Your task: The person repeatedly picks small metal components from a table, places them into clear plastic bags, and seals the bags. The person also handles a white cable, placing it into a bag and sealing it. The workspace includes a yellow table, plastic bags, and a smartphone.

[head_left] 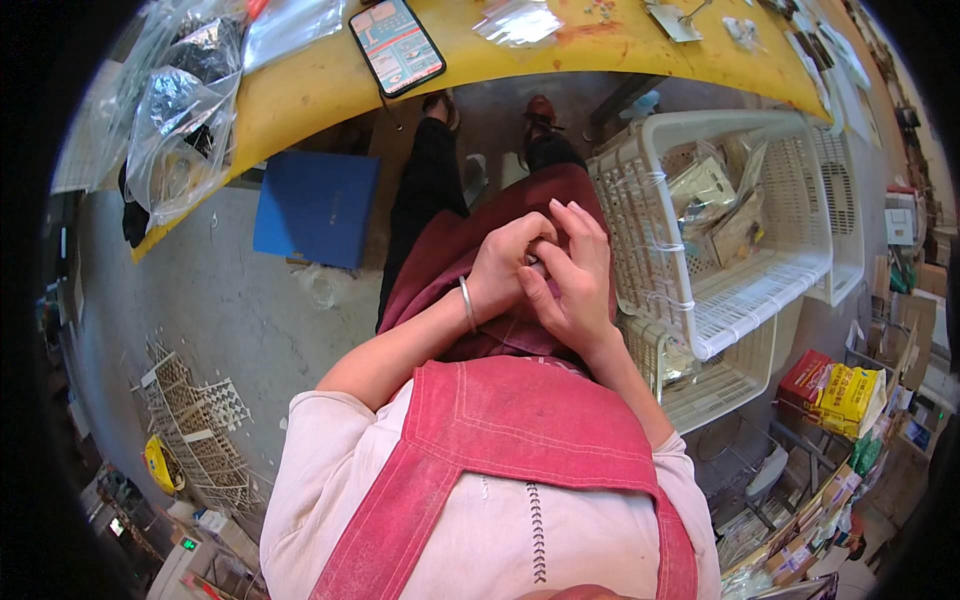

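My left hand (503, 262) and my right hand (578, 270) meet above my lap, in front of the red apron (535, 420). The left hand's fingers are curled in against the right hand, and a silver bangle (467, 305) circles that wrist. On the right hand the thumb and some fingers bend toward the left fingers, while the other fingers point up and away. Whatever may lie between the fingertips is hidden by the hands. Both hands are apart from the yellow table (290, 130) ahead.
A phone (397, 45) with a lit screen and clear plastic bags (185, 110) lie on the table. White plastic baskets (690, 300) holding bagged items stand close on my right. On the left are a blue box (315, 208) and a broken-looking lattice piece (200, 430) on the floor.
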`<state>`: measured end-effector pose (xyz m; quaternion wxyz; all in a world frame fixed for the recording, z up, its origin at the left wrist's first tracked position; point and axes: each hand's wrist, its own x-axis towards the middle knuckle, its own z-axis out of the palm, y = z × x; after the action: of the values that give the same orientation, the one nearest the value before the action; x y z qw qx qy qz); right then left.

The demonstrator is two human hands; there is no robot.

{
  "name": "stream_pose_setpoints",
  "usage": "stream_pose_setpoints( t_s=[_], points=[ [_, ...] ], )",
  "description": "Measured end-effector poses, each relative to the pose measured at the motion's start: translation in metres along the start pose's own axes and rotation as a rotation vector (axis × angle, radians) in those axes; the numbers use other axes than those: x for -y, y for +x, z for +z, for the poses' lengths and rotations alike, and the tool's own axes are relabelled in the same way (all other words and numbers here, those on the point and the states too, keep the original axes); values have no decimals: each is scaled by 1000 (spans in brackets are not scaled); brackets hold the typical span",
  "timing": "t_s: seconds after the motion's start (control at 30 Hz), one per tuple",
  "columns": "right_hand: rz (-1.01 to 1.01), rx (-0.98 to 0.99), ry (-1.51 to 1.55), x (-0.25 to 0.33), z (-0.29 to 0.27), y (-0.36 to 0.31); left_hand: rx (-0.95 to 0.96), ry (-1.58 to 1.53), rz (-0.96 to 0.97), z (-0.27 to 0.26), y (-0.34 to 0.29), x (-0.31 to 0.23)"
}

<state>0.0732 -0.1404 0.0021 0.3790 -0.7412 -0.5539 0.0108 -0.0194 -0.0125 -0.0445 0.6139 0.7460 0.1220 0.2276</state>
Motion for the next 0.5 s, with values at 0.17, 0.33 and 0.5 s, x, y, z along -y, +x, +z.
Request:
stream_pose_setpoints(
  t_s=[0.17, 0.33, 0.5],
  points=[
    [-7, 64, -3, -4, 1, 1, 23, 22, 51, 0, 0, 2],
    [32, -75, 123, -4, -1, -3, 8, -50, 11, 1, 1, -6],
    [-12, 25, 88, -1, -4, 3, 24, -2, 28, 0, -2, -3]
  ],
)
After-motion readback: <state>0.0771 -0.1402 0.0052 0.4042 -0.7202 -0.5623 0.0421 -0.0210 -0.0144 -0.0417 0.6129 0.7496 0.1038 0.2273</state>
